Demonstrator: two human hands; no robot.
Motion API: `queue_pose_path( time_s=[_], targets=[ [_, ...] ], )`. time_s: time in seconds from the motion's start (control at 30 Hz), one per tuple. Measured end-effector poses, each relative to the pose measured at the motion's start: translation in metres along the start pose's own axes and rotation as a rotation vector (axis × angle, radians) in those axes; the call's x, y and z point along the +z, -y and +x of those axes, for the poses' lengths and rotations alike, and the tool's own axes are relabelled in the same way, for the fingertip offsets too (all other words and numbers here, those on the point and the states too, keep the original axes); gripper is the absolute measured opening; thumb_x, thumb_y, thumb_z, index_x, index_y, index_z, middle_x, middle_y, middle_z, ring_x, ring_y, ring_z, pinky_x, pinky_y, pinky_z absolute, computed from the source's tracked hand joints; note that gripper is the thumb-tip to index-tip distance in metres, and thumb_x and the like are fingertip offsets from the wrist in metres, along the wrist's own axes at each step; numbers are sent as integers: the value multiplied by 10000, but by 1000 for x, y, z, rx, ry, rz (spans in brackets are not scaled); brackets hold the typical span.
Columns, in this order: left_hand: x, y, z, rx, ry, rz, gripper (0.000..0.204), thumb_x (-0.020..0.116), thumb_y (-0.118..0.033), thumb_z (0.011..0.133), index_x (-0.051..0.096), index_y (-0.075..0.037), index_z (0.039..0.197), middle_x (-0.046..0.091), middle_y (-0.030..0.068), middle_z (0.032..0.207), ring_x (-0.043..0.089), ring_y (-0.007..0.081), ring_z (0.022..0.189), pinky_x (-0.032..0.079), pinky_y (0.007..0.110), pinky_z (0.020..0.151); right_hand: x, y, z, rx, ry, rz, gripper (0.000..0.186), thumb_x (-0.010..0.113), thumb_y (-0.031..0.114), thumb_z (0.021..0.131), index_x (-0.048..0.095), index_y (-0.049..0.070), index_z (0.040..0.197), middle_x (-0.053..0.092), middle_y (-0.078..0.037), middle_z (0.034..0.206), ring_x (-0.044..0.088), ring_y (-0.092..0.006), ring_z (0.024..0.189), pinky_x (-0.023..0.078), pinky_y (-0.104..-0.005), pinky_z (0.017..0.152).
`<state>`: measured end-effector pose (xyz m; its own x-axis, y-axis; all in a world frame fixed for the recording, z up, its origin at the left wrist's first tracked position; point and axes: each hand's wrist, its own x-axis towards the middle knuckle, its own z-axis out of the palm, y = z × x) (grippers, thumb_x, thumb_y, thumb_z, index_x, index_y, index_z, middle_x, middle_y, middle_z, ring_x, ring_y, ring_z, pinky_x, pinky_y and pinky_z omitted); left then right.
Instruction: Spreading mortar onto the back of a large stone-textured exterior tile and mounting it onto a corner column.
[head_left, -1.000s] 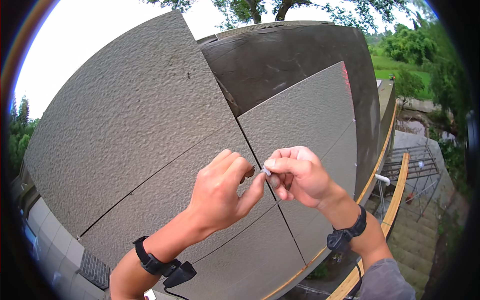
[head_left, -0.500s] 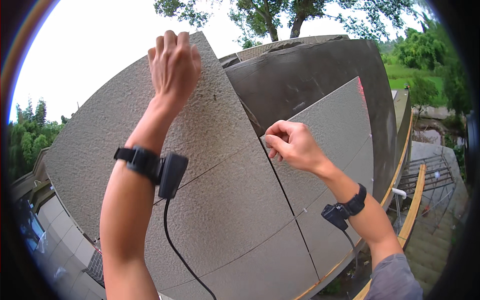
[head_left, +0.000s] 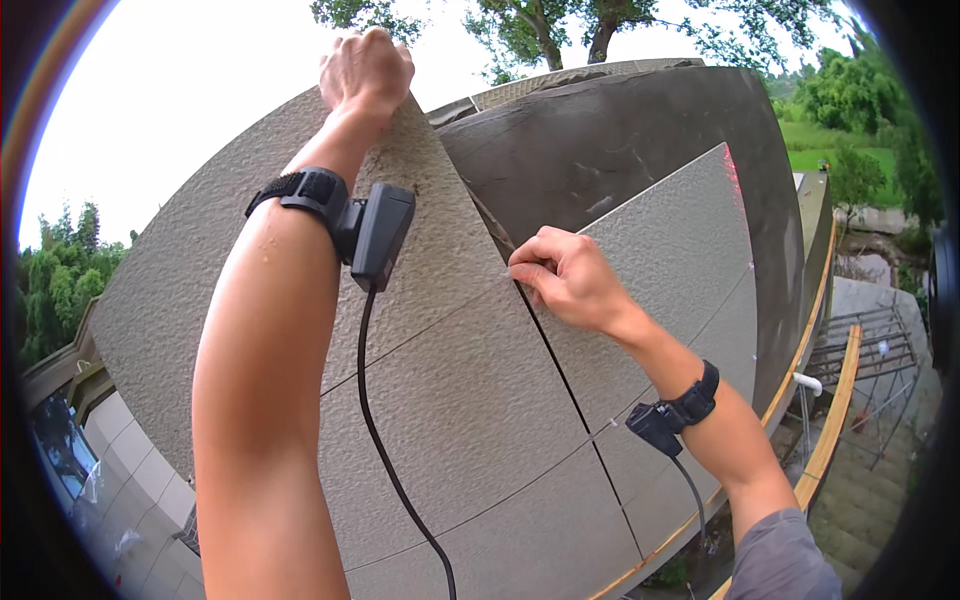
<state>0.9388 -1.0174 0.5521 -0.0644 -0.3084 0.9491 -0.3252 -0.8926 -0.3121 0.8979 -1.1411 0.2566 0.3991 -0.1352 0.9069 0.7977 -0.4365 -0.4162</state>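
My left hand [head_left: 365, 70] is raised to the top of the large textured grey panel [head_left: 200, 290], fingers curled over its upper edge. My right hand [head_left: 560, 275] is at the dark gap between that panel and the right-hand grey panel [head_left: 660, 240], near the latter's top left corner. Its fingers are pinched, and whatever is between them is hidden. Both wrists carry black strapped devices with cables. A small pale piece [head_left: 614, 423] sits at a lower joint of the panels.
Dark cement wall [head_left: 620, 120] rises behind the right panel, with trees beyond. Wooden planks [head_left: 830, 415], a white pipe [head_left: 806, 382] and metal scaffolding [head_left: 865, 340] are at right, beside concrete steps [head_left: 855, 510] below. Lighter wall slabs [head_left: 130, 440] stand at lower left.
My left hand has left the joint and risen to the big panel's top edge. My right hand has moved up to the upper part of the gap. The view has shifted slightly.
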Motion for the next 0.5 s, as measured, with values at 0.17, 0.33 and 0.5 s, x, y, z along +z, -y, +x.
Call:
queue_pose_path(
  time_s=[0.17, 0.33, 0.5],
  targets=[
    [3, 1, 5, -10, 52, -57, 294, 638, -286, 929, 748, -14, 921, 749, 201, 866, 741, 354, 794, 597, 483, 757, 0, -5, 3, -139, -19, -19, 77, 726, 33, 908, 738, -41, 894, 640, -73, 821, 640, -119, 572, 491, -279, 524],
    [6, 3, 11, -14, 21, -51, 269, 626, -250, 914, 750, -13, 890, 739, 226, 864, 741, 363, 810, 585, 495, 766, 0, -8, 4, -232, -39, -108, 56, 742, 27, 881, 748, -28, 890, 641, -92, 803, 621, -153, 566, 480, -306, 529],
    [6, 3, 14, -1, 5, -9, 287, 616, -268, 922, 754, -24, 862, 741, 228, 842, 740, 396, 810, 583, 507, 798, 0, -9, 4, -286, -60, -196, 62, 750, 34, 865, 749, -21, 893, 644, -108, 796, 630, -199, 624, 489, -333, 571]
  ],
)
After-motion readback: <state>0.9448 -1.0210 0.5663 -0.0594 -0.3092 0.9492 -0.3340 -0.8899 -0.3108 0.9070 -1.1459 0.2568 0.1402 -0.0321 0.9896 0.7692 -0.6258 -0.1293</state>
